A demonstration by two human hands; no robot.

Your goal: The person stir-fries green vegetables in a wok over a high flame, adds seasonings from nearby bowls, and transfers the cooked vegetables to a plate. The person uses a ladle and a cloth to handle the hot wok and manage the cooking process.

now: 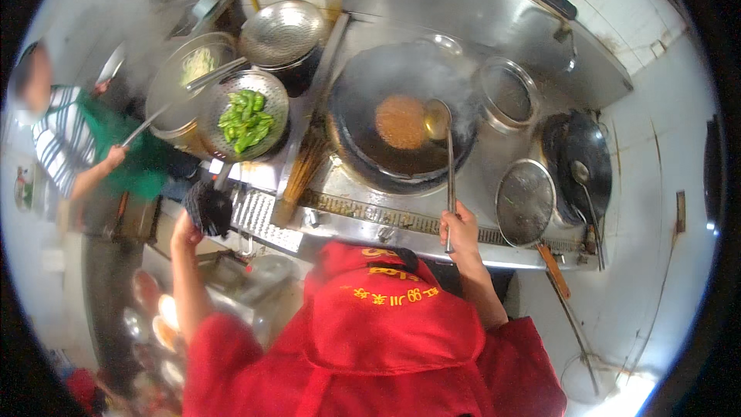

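My right hand [461, 229] grips the handle of a metal ladle [450, 168], its bowl holding yellowish liquid over a large steaming wok [370, 159]. Brown, foamy-looking liquid [399, 121] lies in the wok. On the left, my left hand [186, 233] holds a dark bunched cloth [208, 208] at the end of a perforated strainer's handle. Green peppers [246, 119] lie in that perforated strainer [275, 98], which is left of the wok. Whether the cloth wraps the handle is hard to tell.
A co-worker [87, 139] at the left holds a long-handled tool near a pot of noodles [198, 66]. A bamboo brush [301, 171] lies between the stations. Right of the wok are a metal pot [509, 92], a mesh skimmer [525, 202] and a smaller wok [596, 156] with a ladle.
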